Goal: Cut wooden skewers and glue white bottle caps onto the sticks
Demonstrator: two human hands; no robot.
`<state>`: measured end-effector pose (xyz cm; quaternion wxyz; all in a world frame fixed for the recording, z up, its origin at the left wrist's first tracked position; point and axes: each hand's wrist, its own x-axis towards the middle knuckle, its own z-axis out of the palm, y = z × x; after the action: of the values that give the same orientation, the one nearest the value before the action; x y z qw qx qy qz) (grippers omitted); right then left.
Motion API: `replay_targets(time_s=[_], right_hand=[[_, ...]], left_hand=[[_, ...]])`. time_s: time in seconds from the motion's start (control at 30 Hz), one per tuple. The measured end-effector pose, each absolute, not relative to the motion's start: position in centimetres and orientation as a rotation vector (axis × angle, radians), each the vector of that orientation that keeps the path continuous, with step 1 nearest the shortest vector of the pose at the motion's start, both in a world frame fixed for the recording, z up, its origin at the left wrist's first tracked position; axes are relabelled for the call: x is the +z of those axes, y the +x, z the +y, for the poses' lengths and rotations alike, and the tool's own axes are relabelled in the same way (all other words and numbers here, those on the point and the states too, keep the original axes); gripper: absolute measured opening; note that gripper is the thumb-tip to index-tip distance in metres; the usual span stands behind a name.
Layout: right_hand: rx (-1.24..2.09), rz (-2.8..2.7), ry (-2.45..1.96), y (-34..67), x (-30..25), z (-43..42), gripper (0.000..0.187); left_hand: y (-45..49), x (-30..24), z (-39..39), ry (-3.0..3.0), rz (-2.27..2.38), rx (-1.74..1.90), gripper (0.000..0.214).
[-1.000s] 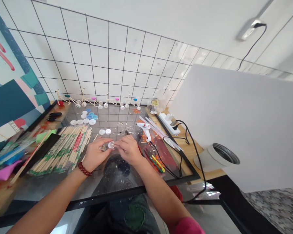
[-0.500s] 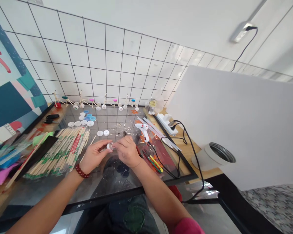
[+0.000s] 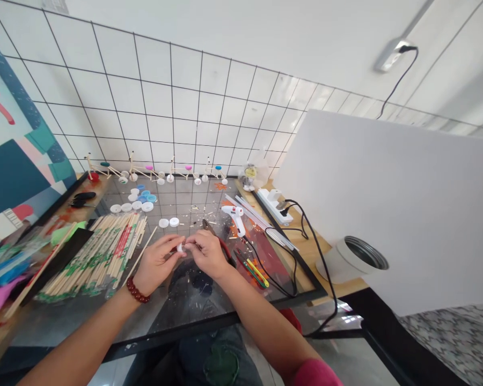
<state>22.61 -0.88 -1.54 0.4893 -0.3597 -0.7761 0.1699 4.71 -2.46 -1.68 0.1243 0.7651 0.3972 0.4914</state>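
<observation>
At the far left, the bundle of wrapped chopsticks (image 3: 100, 252) lies fanned on the glass table (image 3: 84, 316), its sticks running from the near left up toward the wall, probably laid there to be within an easy reach of the left hand (image 3: 156, 262); that hand, with a red bead bracelet (image 3: 137, 289) at the wrist, is curled, thumb and forefinger pinched on the left side of a small white cap (image 3: 180, 247); the cap sits just above the glass near the table's middle, between the two hands, seemingly lifted off the surface so that fingertips can meet it from both sides; the right hand (image 3: 207, 254) closes on it from the other side, fingers bunched tight, though whether they also hold some smaller piece against it cannot be told; the cap is a squat round thing with no real long axis, and so much of it is hidden by the fingers that which way its open face points is unclear; beyond the hands two loose white caps (image 3: 169, 222) lie flat; further right the white glue gun (image 3: 234, 214) rests with its nozzle aimed to the left and its cord trailing to the power strip (image 3: 273, 203), likely parked beside the right hand for convenience
</observation>
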Motion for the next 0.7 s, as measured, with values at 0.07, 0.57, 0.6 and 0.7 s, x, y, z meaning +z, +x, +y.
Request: replay_targets(time_s=[0.07,0.57,0.6,0.7], right_hand=[[0.437,-1.863,-0.892,22.45,-1.60,-0.96,0.013],[0.013,-2.051,-0.839,22.61,-2.32,-0.67,0.015],[0.031,-2.044,-0.844,22.55,-2.27,-0.64,0.015],[0.136,-1.955,-0.854,22.41,-1.92,-0.58,0.015]], left_hand=[[4.68,-1.82,-2.39,2.231,1.166,1.447,0.022],[4.95,-2.05,-2.16,2.083,1.153,1.397,0.022],[4.94,-2.09,-2.14,2.082,1.158,1.398,0.022],[4.94,-2.14,-2.01,2.002,1.161,1.425,0.032]])
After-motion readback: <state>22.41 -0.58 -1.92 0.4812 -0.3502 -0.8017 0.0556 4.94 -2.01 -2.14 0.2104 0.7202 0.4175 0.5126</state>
